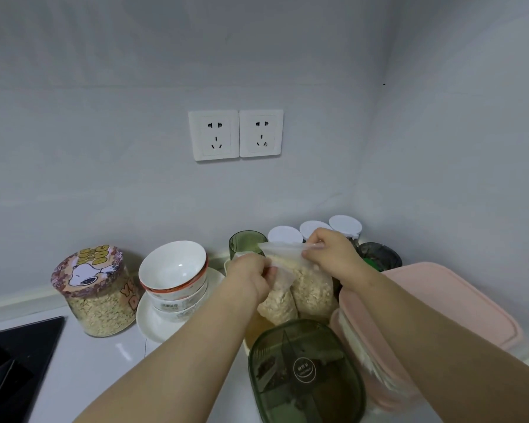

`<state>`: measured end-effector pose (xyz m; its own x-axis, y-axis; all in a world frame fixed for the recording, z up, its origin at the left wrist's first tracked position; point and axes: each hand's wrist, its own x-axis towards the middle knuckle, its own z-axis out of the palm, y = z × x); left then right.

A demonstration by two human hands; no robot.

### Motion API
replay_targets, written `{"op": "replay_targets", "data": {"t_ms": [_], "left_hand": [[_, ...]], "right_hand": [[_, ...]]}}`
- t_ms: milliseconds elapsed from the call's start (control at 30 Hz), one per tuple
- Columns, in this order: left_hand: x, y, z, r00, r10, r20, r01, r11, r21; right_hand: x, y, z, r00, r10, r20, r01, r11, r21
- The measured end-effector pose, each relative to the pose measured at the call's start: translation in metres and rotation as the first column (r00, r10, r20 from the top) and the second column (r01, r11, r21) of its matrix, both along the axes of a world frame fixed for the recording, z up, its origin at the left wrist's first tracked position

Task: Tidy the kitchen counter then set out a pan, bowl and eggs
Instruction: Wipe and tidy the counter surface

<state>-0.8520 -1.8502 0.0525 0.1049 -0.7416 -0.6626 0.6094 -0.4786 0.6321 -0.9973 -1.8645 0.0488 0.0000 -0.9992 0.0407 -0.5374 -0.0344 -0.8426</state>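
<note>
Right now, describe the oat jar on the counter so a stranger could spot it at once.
From the twin wall sockets, drop down and left to the counter, next to the black cooktop. There, left of the stacked white bowls, stands a clear jar of oats. Only it has a cartoon-dog lid; the other oats are in clear bags.

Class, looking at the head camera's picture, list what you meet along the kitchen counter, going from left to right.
black cooktop → oat jar → stacked bowls → bagged oats → pink-lidded container
</note>
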Motion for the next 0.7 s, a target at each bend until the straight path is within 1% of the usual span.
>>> {"op": "replay_targets", "data": {"t_ms": [67, 100, 133, 200, 267, 300, 367, 467, 533, 600, 667, 700], "left_hand": [[0.003, 0.000, 0.002, 1.000, 0.009, -0.025, -0.009, 1.000, -0.004], [0.004, 0.000, 0.002, 1.000, 0.007, -0.021, -0.007, 1.000, -0.008], [0.004, 0.001, 0.001, 1.000, 0.000, -0.005, 0.000, 1.000, -0.011], [0.003, 0.004, -0.003, 1.000, -0.014, 0.025, 0.014, 1.000, -0.007], [-0.001, 0.007, -0.005, 0.998, -0.051, 0.032, 0.051, 0.999, -0.015], [-0.003, 0.008, -0.004, 0.998, -0.059, 0.037, 0.060, 0.998, -0.027], [-0.006, 0.009, -0.003, 0.999, -0.028, 0.043, 0.031, 0.997, -0.071], [-0.009, 0.012, -0.003, 0.998, 0.018, 0.054, -0.009, 0.988, -0.153], [-0.010, 0.015, -0.003, 0.998, -0.008, 0.058, 0.018, 0.985, -0.169], [-0.012, 0.016, -0.001, 0.996, -0.063, 0.063, 0.072, 0.986, -0.150], [-0.014, 0.016, 0.002, 0.991, -0.111, 0.079, 0.121, 0.983, -0.136], [-0.014, 0.015, 0.002, 0.989, -0.124, 0.086, 0.135, 0.981, -0.136]], "right_hand": [[-0.005, 0.004, 0.000, 0.992, -0.009, 0.122, 0.011, 1.000, -0.013], [-0.007, 0.005, -0.001, 0.991, -0.001, 0.131, 0.002, 1.000, -0.007], [-0.010, 0.005, -0.003, 0.995, 0.016, 0.094, -0.016, 1.000, -0.002], [-0.011, 0.004, -0.005, 0.996, 0.067, -0.058, -0.066, 0.997, 0.029], [-0.009, 0.001, -0.004, 0.974, 0.103, -0.203, -0.092, 0.994, 0.062], [-0.008, 0.000, -0.003, 0.962, 0.110, -0.251, -0.097, 0.993, 0.064], [-0.006, -0.001, -0.001, 0.954, 0.105, -0.280, -0.101, 0.994, 0.027], [-0.010, 0.000, -0.001, 0.966, 0.048, -0.252, -0.060, 0.997, -0.038], [-0.011, 0.001, -0.005, 0.964, 0.005, -0.267, -0.023, 0.998, -0.065], [-0.010, 0.001, -0.009, 0.950, -0.028, -0.310, 0.005, 0.997, -0.073], [-0.010, -0.001, -0.012, 0.937, -0.025, -0.347, 0.001, 0.998, -0.068], [-0.009, -0.001, -0.012, 0.939, -0.030, -0.343, 0.006, 0.997, -0.071]]}}
